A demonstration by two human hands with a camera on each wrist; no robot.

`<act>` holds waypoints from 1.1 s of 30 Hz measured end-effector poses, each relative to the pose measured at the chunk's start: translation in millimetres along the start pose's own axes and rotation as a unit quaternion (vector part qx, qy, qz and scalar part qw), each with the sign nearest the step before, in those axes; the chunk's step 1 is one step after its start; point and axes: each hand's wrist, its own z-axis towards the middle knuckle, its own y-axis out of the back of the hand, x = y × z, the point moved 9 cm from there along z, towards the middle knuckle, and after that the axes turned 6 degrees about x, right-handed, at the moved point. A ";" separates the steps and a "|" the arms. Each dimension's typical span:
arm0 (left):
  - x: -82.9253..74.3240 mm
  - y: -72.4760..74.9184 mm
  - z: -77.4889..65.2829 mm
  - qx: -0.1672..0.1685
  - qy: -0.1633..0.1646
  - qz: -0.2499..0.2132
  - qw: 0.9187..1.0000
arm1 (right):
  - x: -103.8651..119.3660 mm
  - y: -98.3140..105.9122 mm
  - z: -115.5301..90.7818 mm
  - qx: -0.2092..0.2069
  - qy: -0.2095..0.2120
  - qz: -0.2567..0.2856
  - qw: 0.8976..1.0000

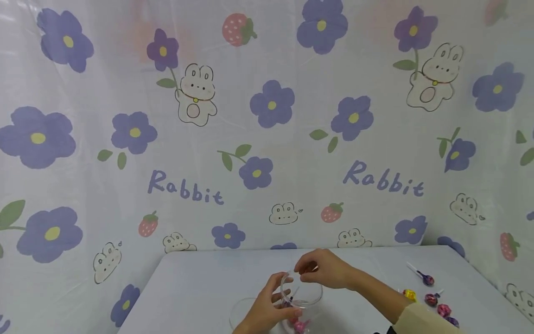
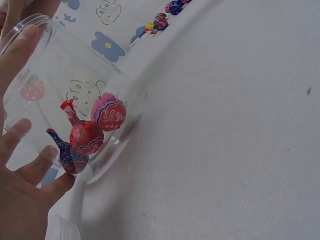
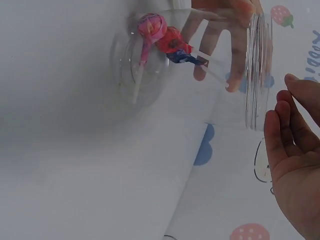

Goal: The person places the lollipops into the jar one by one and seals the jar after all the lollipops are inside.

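My left hand (image 1: pixel 264 308) grips a clear plastic jar (image 2: pixel 60 55) from the side, fingers spread round its wall. The jar is tilted, its mouth towards my right hand. Inside, near the bottom, lie a pink lollipop (image 2: pixel 109 111), a red lollipop (image 2: pixel 86 137) and a dark blue lollipop (image 2: pixel 72 160); white sticks show in the right wrist view. My right hand (image 3: pixel 300 150) is right at the jar's rim (image 3: pixel 255 70), fingers loosely bent and fingertips close together, with nothing visible between them.
Several wrapped lollipops lie on the white table (image 1: pixel 200 287) at the right, among them a dark purple one (image 1: pixel 427 279), a yellow one (image 1: pixel 410 295) and a pink one (image 1: pixel 444 310). A clear round lid (image 1: pixel 232 311) lies left of my left hand. A patterned curtain (image 1: pixel 267 139) hangs behind the table.
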 end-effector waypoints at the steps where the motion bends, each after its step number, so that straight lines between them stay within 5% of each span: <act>1: -0.1 0.1 -0.2 0.000 0.000 -0.001 1.000 | -0.6 2.2 -1.9 -0.003 -0.004 0.000 1.000; 20: 4.7 -0.8 -2.0 -0.011 0.019 0.023 1.000 | -22.8 35.5 -56.6 -0.050 -0.061 0.007 0.997; 33: 1.5 1.3 -0.2 0.005 -0.005 0.012 1.000 | -50.4 66.7 -98.1 -0.075 -0.124 -0.004 0.989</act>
